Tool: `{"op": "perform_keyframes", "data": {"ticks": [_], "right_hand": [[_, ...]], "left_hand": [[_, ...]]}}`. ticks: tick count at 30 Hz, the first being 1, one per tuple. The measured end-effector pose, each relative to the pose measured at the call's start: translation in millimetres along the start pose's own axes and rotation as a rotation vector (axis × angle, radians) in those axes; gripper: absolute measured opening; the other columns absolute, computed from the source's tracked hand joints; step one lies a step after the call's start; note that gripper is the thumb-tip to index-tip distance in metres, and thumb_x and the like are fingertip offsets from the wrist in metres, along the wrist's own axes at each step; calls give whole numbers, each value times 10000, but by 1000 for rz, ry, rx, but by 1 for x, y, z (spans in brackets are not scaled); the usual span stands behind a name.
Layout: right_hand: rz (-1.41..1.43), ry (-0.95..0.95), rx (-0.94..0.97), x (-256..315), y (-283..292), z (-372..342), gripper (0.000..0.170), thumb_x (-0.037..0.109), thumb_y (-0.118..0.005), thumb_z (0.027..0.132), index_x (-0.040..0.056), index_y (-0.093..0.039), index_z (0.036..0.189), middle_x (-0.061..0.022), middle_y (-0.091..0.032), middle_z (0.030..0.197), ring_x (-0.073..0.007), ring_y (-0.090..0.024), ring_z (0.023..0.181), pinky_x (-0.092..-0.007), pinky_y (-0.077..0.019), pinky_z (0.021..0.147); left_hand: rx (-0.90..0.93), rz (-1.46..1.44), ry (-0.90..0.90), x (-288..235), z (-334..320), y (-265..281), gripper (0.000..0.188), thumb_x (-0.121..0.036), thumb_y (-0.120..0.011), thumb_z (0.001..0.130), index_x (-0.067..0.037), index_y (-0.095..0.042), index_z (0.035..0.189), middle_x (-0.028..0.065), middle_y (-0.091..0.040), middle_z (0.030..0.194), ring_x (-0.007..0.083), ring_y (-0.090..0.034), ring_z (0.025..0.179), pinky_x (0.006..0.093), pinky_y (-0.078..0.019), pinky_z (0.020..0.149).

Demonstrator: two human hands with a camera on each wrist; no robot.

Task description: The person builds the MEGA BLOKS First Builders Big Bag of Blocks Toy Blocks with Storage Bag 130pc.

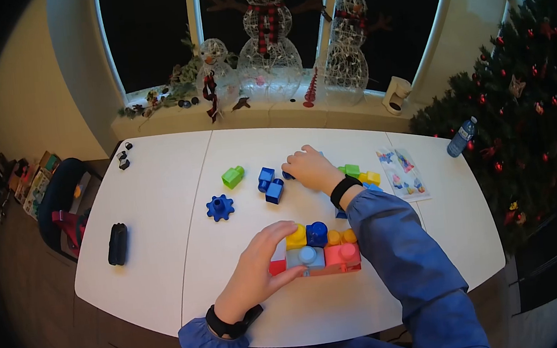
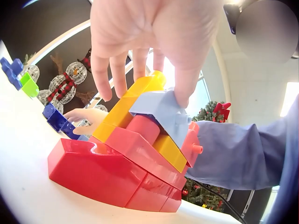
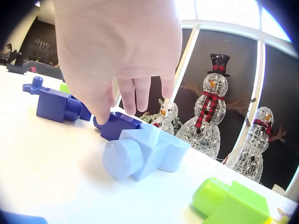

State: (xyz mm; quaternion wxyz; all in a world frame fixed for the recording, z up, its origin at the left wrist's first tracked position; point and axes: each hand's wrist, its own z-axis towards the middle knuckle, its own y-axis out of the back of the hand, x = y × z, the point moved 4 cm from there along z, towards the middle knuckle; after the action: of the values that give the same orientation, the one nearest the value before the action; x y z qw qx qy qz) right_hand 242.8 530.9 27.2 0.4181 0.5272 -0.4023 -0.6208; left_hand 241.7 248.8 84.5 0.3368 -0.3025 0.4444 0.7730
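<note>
In the head view, my left hand (image 1: 259,264) holds the top of a toy block build (image 1: 342,262) at its left side. The left wrist view shows the thumb against a light blue block (image 2: 161,109) and fingers behind a yellow block (image 2: 124,109); curved red blocks (image 2: 93,168) form the base. Further back, my right hand (image 1: 314,170) is over a dark blue block (image 3: 117,126). Its thumb touches one end of that block, with the other fingers reaching down over the far side. A light blue block (image 3: 145,151) lies right beside it.
Joined blue blocks (image 1: 270,187), a blue gear-shaped piece (image 1: 220,208) and a green block (image 1: 232,176) lie to the left. A picture sheet (image 1: 404,172) and water bottle (image 1: 462,137) are at right. A black case (image 1: 117,244) lies far left on the white table (image 1: 151,280).
</note>
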Motion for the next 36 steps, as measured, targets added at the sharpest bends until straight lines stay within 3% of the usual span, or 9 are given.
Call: {"op": "perform_keyframes", "data": {"ticks": [2,5,6,9,11,16,23,29,36], "right_hand": [[103,-21,18,0,19,-4,361,146,-674,894,189,-668,1253,-105,-723,1015,-274,-713,977,-448,-494,966],[595,-196,-242,-7,67,-33,367,149,-710,859,132,-662,1222,-137,-722,1048,-332,-707,962,-442,-541,887],[709,-202,-326,-9,76,-44,401,131,-740,832,97,-646,1221,-140,-725,1080,-324,-715,946,-414,-572,819],[955,-293,-416,-1,119,-89,416,92,-758,835,85,-648,1237,-122,-724,1092,-258,-728,937,-359,-572,829],[976,-328,-456,6,132,-126,425,67,-778,830,62,-654,1237,-104,-727,1113,-211,-734,940,-321,-578,839],[1080,-345,-513,37,138,-181,403,22,-810,811,39,-678,1191,-82,-729,1074,-177,-735,901,-300,-580,841],[1046,-207,-506,68,131,-187,301,-9,-772,853,28,-707,1144,-125,-724,1106,-230,-718,888,-321,-577,807],[1015,-208,-522,74,135,-188,255,0,-746,894,6,-706,1146,-166,-719,1165,-261,-722,901,-331,-573,791],[1053,-201,-499,72,130,-188,240,33,-748,916,18,-707,1152,-150,-720,1172,-267,-717,941,-344,-571,812]], "left_hand": [[-3,17,-16,1,0,1,718,-169,-874,821,-94,-508,1434,161,-574,1448,368,-576,1306,423,-492,1074],[-14,43,-41,4,-1,-1,761,-166,-900,804,-130,-501,1450,134,-567,1462,319,-606,1276,400,-532,995],[-18,43,-47,5,-1,-1,764,-164,-902,801,-130,-501,1450,133,-568,1462,318,-606,1276,401,-533,996],[-24,45,-50,5,-1,-2,770,-163,-907,796,-128,-502,1450,129,-570,1460,315,-606,1277,403,-533,1000],[-24,49,-48,5,-1,-1,770,-164,-909,795,-126,-504,1449,127,-572,1458,313,-605,1280,404,-534,1004],[-28,48,-42,6,-2,-2,766,-165,-912,793,-111,-513,1444,124,-574,1455,308,-603,1288,410,-536,1012],[-32,21,-34,8,-3,-3,771,-158,-911,792,-107,-513,1450,128,-572,1452,299,-597,1296,413,-533,1024],[-27,-3,-1,9,-3,-4,763,-144,-906,791,-103,-519,1448,125,-571,1449,292,-599,1295,410,-532,1028],[-26,1,10,8,-3,-3,767,-135,-906,788,-103,-520,1450,131,-570,1450,291,-603,1291,411,-532,1031]]}}
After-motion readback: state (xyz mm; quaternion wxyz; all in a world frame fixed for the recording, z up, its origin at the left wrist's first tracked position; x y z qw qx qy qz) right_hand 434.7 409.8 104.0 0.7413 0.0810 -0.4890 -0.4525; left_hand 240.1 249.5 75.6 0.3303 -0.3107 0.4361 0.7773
